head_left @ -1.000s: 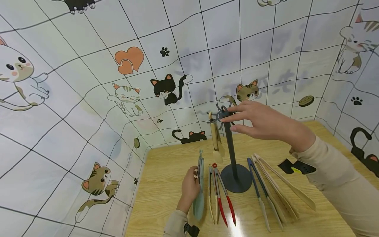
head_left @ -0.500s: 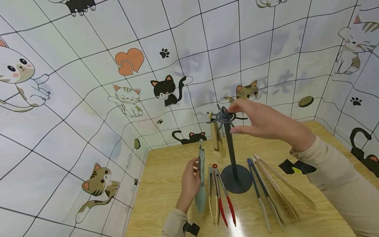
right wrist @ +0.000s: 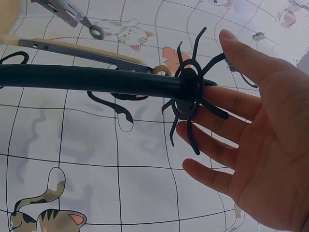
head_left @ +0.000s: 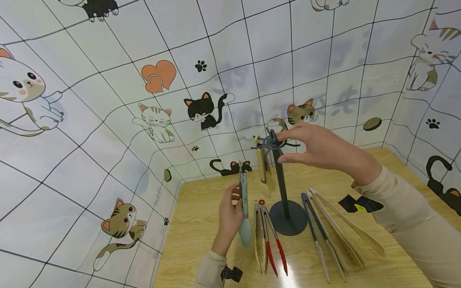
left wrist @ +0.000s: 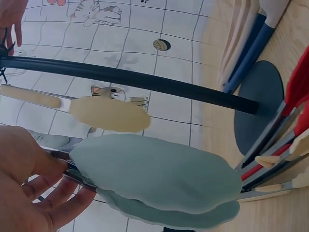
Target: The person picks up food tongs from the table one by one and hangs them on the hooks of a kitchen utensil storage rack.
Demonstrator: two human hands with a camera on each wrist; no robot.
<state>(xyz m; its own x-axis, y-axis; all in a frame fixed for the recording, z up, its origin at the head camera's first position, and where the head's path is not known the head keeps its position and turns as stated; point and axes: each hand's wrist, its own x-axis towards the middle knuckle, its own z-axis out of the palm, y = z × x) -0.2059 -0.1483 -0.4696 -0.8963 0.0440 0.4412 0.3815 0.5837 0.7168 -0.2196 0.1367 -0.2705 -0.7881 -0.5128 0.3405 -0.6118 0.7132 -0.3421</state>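
My left hand (head_left: 229, 216) grips light green tongs (head_left: 245, 234) by their metal and green upper part, raised near the stand with the paddle heads down. In the left wrist view the two green heads (left wrist: 159, 169) lie close together. A dark stand (head_left: 282, 184) with a ring of hooks (right wrist: 190, 92) on top is upright on the table. My right hand (head_left: 322, 146) is at that ring, fingers extended along it and thumb apart; in the right wrist view the fingers reach behind the hooks. Cream tongs (head_left: 261, 164) hang from a hook on the stand's left side.
On the wooden table (head_left: 194, 208), cream-tipped tongs (head_left: 257, 240) and red tongs (head_left: 275, 244) lie left of the stand's round base (head_left: 297, 224). To its right lie blue-handled tongs (head_left: 317, 232) and pale wooden-looking tongs (head_left: 342, 228). A cat-print wall cover (head_left: 201, 148) encloses the back.
My left hand has lifted the green tongs upward, their top end rising toward the hooks' height. My right hand's fingers have drawn slightly back over the ring, which appears to have turned a little.
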